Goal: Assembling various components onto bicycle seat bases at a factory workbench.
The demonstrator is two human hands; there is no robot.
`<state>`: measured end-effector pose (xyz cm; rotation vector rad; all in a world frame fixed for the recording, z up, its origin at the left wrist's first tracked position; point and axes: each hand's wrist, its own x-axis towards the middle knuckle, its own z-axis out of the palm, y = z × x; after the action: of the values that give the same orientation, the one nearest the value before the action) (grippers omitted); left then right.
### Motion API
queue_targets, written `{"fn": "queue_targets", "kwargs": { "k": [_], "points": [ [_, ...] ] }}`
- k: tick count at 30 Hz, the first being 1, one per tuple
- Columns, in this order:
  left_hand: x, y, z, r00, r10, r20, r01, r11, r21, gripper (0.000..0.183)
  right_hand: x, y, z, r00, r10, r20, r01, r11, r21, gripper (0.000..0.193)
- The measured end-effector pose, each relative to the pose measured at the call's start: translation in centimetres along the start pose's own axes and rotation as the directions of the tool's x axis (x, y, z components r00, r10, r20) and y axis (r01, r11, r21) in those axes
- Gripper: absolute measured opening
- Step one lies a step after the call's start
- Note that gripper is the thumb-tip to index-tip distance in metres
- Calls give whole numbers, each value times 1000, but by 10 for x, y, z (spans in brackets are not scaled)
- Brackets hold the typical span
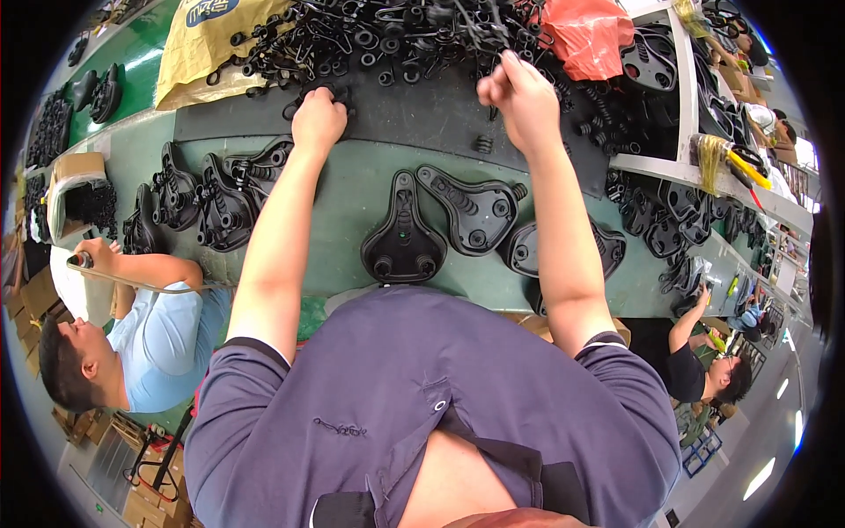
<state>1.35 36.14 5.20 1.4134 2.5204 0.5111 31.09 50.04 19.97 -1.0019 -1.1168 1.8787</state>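
My left hand (319, 121) is closed at the edge of the dark mat, its fingers on a small black part that they mostly hide. Further right, my right hand (525, 101) is raised over the mat with thumb and fingers pinched together. A blurred dark piece shows just beyond its fingertips; whether it is held I cannot make out. Past both hands spreads a heap of black metal clamps and rings (387, 44). Nearer my body, two black bicycle saddles (405, 231) lie underside up, the right-hand one (471, 216) with a coil spring at its corner.
More saddles (224, 207) lie to the left, and others sit partly under my right forearm. Loose coil springs (603, 128) rest near a white rack post (687, 88). A yellow sack (202, 53) and a red bag (585, 40) flank the heap. Co-workers sit on both sides.
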Motion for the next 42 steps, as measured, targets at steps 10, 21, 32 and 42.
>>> {"fn": "queue_targets", "kwargs": {
  "k": [10,21,32,42],
  "points": [
    [-186,-32,39,565,-442,697,756,-60,-651,30,-158,-23,-72,975,13,-224,-180,639,-748,36],
    [-228,-68,39,940,-69,335,67,998,19,52,-129,117,-59,971,107,-216,-233,193,-953,55],
    [-312,14,-26,765,423,485,-358,906,-225,54,-186,176,-47,998,-18,-53,-51,112,-992,97],
    [-312,25,-30,747,360,559,-376,922,-92,53,-150,165,-48,979,101,-179,-206,447,-871,47]
  ]
}}
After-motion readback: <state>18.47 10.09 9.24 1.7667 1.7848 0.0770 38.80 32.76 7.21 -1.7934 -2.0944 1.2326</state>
